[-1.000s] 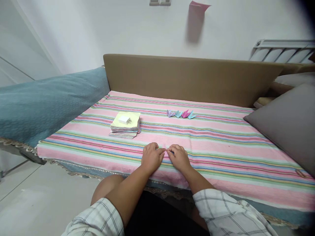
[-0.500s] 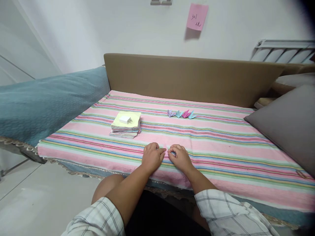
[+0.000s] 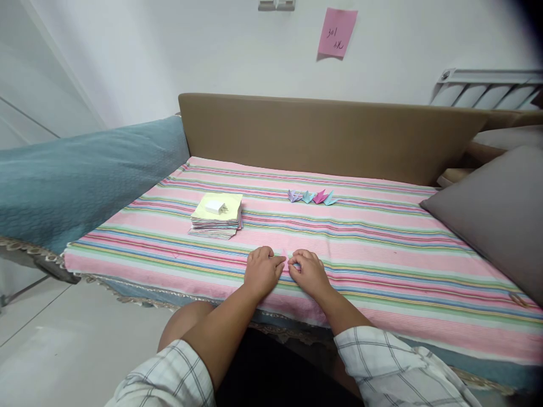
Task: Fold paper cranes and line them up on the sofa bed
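Note:
Between my two hands a small piece of pink folded paper [image 3: 285, 254] rests on the striped cloth, mostly hidden by fingers and close to the cloth in colour. My left hand [image 3: 263, 270] is closed on its left side, thumb and forefinger at the paper. From the right, my right hand [image 3: 309, 271] pinches the paper's edge with thumb and forefinger. Farther back stands a row of several folded paper cranes [image 3: 313, 196] in lilac, blue and magenta. To the left is a stack of square paper [image 3: 216, 217], yellow on top, with a white plug adapter [image 3: 215, 207] lying on it.
A pink striped cloth [image 3: 373, 226] covers the seat. The brown backrest [image 3: 318, 135] rises behind it, a blue-covered armrest [image 3: 106, 158] stands left, and a grey cushion [image 3: 500, 209] leans at the right. A pink sticky note [image 3: 338, 33] hangs on the wall.
Both hands keep nearly the same place and pinch at the pink paper. The view has shifted very slightly; the sticky note's lower edge now lies closer to the wall.

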A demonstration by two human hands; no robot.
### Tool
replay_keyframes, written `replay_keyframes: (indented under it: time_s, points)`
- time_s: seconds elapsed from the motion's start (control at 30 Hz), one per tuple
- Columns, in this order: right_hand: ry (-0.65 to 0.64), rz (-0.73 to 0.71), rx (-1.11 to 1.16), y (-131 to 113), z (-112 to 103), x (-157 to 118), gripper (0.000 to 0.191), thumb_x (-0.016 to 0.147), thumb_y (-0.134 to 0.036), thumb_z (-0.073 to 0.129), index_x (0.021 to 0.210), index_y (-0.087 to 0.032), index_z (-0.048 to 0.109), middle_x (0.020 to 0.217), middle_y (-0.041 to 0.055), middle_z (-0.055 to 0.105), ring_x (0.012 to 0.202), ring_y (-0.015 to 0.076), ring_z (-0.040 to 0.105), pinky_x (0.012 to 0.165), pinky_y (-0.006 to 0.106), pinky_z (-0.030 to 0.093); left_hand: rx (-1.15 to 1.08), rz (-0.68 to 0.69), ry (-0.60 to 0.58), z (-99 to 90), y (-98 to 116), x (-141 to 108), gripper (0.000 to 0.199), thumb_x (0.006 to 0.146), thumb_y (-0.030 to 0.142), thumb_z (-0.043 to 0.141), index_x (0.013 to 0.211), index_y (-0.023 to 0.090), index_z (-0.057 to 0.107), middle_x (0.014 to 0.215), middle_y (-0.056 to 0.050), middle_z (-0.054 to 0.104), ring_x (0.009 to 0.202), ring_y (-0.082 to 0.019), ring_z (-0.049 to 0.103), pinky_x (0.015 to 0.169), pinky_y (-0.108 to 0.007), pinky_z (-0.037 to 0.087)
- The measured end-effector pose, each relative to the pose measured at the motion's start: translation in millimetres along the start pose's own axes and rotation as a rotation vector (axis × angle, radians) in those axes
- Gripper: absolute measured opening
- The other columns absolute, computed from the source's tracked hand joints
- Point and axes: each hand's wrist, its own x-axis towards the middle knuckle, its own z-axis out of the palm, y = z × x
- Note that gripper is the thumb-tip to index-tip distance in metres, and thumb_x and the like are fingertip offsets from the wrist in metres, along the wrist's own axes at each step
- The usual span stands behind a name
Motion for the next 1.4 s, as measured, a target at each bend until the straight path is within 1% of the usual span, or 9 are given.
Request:
replay_keyframes:
  time_s: [0.27,0.37,0.47,0.57,0.77,0.9,1.03,1.3,1.4]
  points:
    - [-0.041,0.016,-0.027,-2.3,0.1,0.6,0.025,0.078,-0.024,0.052,0.1,-0.025,0.063,0.113,0.0041,0.057,0.105,0.0227,0.047,0.086,0.037,0.036,0.005,-0.007,-0.014,-1.4,0.7,0.6,0.023,0.082,0.032,0.058,0.104,0.033,0.067,0.094,-0.004,0.051,0.096,-0.02,0.046,0.085,-0.036,0.035]
    - [-0.011,-0.006,-0.035,-1.3,0.8,-0.1,0.03,0.078,-0.024,0.052,0.106,-0.025,0.061,0.114,0.0051,0.057,0.106,0.0239,0.047,0.087,0.038,0.037,-0.004,-0.006,-0.015,-1.0,-0.2,0.8,0.024,0.082,0.033,0.057,0.104,0.033,0.067,0.095,-0.004,0.051,0.096,-0.02,0.046,0.086,-0.036,0.035]
    - [0.053,-0.113,0.023,0.6,0.8,-0.2,0.035,0.078,-0.022,0.052,0.112,-0.022,0.058,0.116,0.0062,0.057,0.108,0.0232,0.046,0.09,0.037,0.037,-0.012,-0.014,-0.022,-1.5,-0.3,1.2,0.024,0.082,0.033,0.057,0.105,0.033,0.067,0.095,-0.004,0.051,0.097,-0.02,0.046,0.086,-0.036,0.035]
    - [0.041,-0.204,0.096,1.6,0.5,1.1,0.037,0.077,-0.017,0.049,0.113,-0.019,0.054,0.112,0.0058,0.061,0.105,0.0208,0.05,0.091,0.035,0.037,-0.014,-0.02,-0.028,-2.7,0.8,1.5,0.024,0.082,0.032,0.057,0.104,0.035,0.066,0.094,-0.003,0.05,0.097,-0.02,0.046,0.086,-0.037,0.035]
    - [-0.041,-0.122,0.084,-1.1,-0.6,4.2,0.044,0.075,-0.014,0.048,0.118,-0.02,0.05,0.108,0.0042,0.064,0.099,0.0201,0.053,0.087,0.034,0.038,-0.028,-0.055,0.061,-2.4,1.8,-1.2,0.023,0.079,0.031,0.061,0.101,0.026,0.065,0.094,-0.004,0.05,0.092,-0.019,0.048,0.084,-0.034,0.037]
    - [-0.081,-0.165,-0.048,-5.9,-1.7,2.6,0.041,0.08,-0.016,0.042,0.119,-0.023,0.055,0.117,0.0046,0.059,0.104,0.0213,0.049,0.088,0.035,0.035,-0.046,-0.062,0.102,-1.2,0.4,-3.3,0.014,0.078,0.033,0.062,0.087,0.024,0.067,0.091,-0.003,0.051,0.088,-0.018,0.048,0.081,-0.033,0.038]
    - [-0.124,-0.167,-0.185,-12.1,-1.8,0.9,0.045,0.081,-0.017,0.042,0.124,-0.026,0.054,0.115,0.0063,0.057,0.104,0.0226,0.046,0.087,0.036,0.035,-0.044,-0.058,0.102,-1.4,-0.4,-3.3,0.015,0.079,0.036,0.062,0.08,0.024,0.07,0.087,-0.004,0.051,0.086,-0.018,0.048,0.078,-0.032,0.037]
    - [-0.169,-0.051,-0.213,-12.7,-1.1,7.9,0.052,0.078,-0.019,0.043,0.128,-0.03,0.051,0.117,0.008,0.051,0.105,0.0255,0.043,0.085,0.039,0.036,-0.06,-0.063,0.029,-4.4,-4.5,-2.4,0.013,0.078,0.031,0.063,0.087,0.027,0.072,0.085,-0.004,0.052,0.086,-0.018,0.049,0.077,-0.032,0.038]
    - [-0.154,-0.03,-0.189,-9.3,0.3,9.1,0.051,0.077,-0.02,0.043,0.126,-0.034,0.053,0.119,0.0077,0.05,0.108,0.0268,0.043,0.087,0.043,0.034,-0.071,-0.058,0.059,-4.8,-4.2,-4.5,0.016,0.079,0.027,0.062,0.092,0.026,0.07,0.089,-0.004,0.053,0.088,-0.018,0.048,0.08,-0.033,0.038]
